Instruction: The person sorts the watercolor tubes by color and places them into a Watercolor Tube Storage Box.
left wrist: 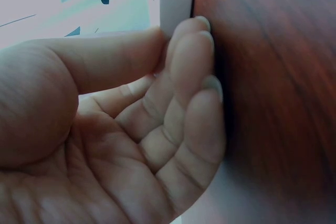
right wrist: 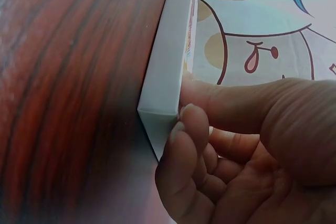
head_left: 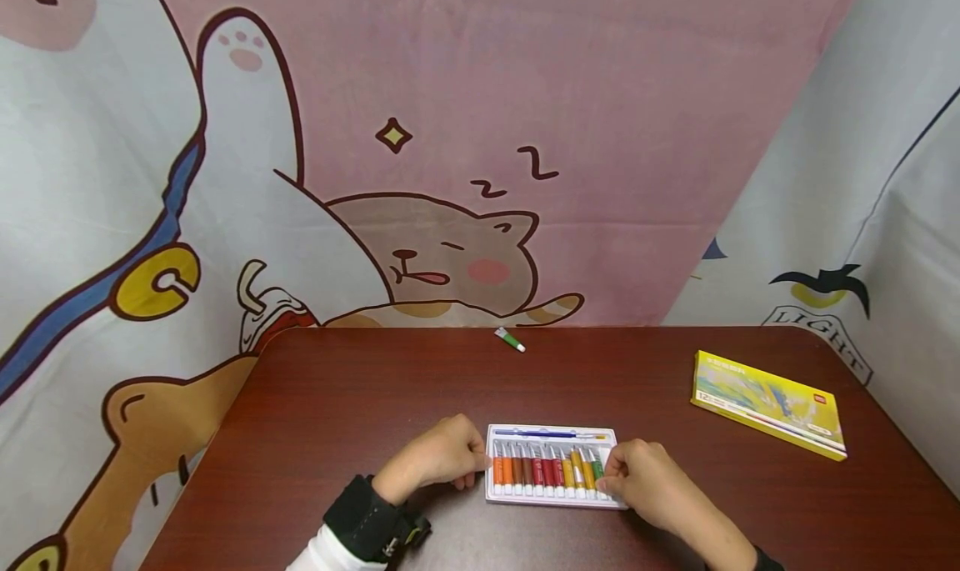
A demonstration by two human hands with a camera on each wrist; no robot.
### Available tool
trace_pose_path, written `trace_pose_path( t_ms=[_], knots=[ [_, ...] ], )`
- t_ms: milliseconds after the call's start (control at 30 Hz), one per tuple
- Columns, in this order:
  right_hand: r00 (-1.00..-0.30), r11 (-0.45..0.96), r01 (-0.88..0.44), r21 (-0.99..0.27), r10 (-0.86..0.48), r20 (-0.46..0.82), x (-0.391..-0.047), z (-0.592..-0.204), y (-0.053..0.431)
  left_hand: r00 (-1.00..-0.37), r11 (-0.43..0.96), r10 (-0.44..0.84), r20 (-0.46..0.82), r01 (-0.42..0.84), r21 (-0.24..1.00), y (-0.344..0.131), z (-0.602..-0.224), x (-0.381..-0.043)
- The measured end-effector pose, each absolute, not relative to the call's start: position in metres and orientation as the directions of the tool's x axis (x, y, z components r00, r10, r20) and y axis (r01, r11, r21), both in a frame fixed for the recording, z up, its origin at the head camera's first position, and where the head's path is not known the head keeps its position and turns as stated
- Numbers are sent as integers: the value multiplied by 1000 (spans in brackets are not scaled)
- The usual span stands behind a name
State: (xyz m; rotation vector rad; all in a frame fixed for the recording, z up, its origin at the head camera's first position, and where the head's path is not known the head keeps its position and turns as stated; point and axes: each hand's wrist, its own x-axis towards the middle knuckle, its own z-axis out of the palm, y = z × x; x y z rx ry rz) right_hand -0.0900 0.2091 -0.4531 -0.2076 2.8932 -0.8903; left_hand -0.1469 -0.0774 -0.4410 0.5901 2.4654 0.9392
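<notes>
A white tray (head_left: pixel 517 500) of paint tubes lies near the front of the table. Its tubes (head_left: pixel 548 473) run from orange through brown, red and ochre to green. Behind them in the tray is a blue-handled paintbrush (head_left: pixel 536 433). My left hand (head_left: pixel 447 452) pinches the tray's left edge, thumb above and fingers curled below; the left wrist view shows the tray's white side (left wrist: pixel 177 1) at the fingertips. My right hand (head_left: pixel 651 481) grips the right end near the front corner. In the right wrist view, its thumb is over the rim and its fingers are at the corner (right wrist: pixel 160 124).
A small green paint tube (head_left: pixel 510 339) lies by the back edge of the brown table (head_left: pixel 360 379). Over on the right is a flat yellow box (head_left: pixel 768 406). A cartoon-printed cloth (head_left: pixel 615 121) hangs behind the table.
</notes>
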Motion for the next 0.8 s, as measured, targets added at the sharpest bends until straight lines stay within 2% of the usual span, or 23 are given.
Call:
trace_pose_path(
  t_ms=[333, 533, 800],
  knots=[
    [-981, 805, -100, -585, -177, -77, -91, -454, 212, -816, 683, 522, -250, 224, 696, -77, -444, -148],
    [-972, 788, -150, -597, -229, -57, -92, -453, 216, -816, 676, 522, -249, 218, 704, -77, -445, -149],
    [-975, 836, -197, -512, -221, 14, -102, -434, 207, -817, 681, 517, -255, 212, 701, -78, -444, -148]
  ],
)
